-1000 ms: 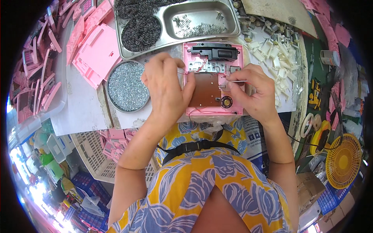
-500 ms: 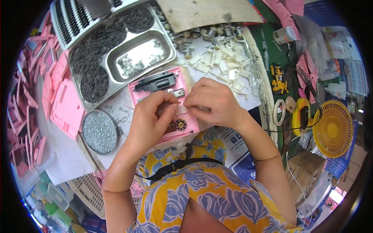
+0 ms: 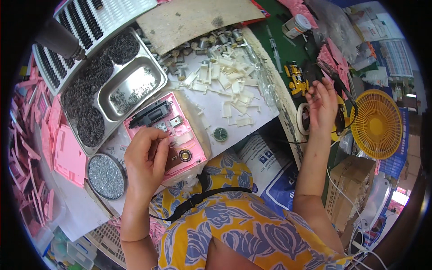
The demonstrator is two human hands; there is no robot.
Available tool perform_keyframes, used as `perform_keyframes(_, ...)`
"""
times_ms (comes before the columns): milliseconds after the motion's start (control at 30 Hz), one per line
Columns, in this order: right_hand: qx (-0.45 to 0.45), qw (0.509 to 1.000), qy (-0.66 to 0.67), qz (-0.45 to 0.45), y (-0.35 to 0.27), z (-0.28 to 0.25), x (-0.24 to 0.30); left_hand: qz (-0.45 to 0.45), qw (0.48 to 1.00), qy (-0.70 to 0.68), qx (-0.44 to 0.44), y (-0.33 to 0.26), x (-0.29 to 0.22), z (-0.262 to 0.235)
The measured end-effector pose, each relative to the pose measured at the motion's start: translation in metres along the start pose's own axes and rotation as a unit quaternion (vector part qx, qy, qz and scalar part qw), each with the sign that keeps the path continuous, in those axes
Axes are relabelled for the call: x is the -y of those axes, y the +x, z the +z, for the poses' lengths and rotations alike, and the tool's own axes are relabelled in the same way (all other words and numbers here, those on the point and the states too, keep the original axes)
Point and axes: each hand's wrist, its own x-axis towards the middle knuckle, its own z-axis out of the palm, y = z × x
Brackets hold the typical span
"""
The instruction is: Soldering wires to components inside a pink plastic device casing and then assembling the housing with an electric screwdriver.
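An open pink plastic housing [image 3: 189,135] lies at the near edge of the white work surface, with a black part at its top and a small round speaker-like piece inside. My left hand [image 3: 146,157] rests on its left side, fingers curled down onto it and holding it. My right hand [image 3: 321,101] is stretched out to the right over the green mat, fingers apart, beside a roll of tape [image 3: 302,118] and a black corded tool [image 3: 338,114]. It grips nothing that I can see.
A steel tray [image 3: 130,90] holds dark coiled parts and small metal bits. A round tin of tiny screws [image 3: 105,176] sits by my left wrist. White plastic pieces [image 3: 225,83] litter the surface. Pink housings [image 3: 67,153] pile at left; a yellow fan [image 3: 378,123] and a cardboard box [image 3: 346,184] stand at right.
My right hand has left the pink housing and swung out to the right over the green mat. My left hand stays on the housing. My head has turned right.
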Motion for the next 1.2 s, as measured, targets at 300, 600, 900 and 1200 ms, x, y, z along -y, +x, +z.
perform_keyframes(300, -0.225, 0.946, -0.168, -0.161, 0.035, -0.051, 0.025, -0.024, 0.997, -0.075, -0.011, 0.003, 0.002, -0.003)
perform_keyframes(600, -0.197, 0.975, 0.084, -0.058, -0.06, 0.009, 0.052, 0.078, 0.989, 0.105, -0.065, 0.011, 0.023, 0.017)
perform_keyframes(900, 0.33, 0.938, -0.107, -0.013, -0.125, 0.099, -0.046, 0.09, 0.984, 0.134, -0.077, 0.016, 0.024, 0.023)
perform_keyframes(1200, 0.378, 0.919, -0.112, -0.03, -0.13, 0.11, -0.055, 0.098, 0.979, 0.156, -0.086, 0.015, 0.028, 0.024)
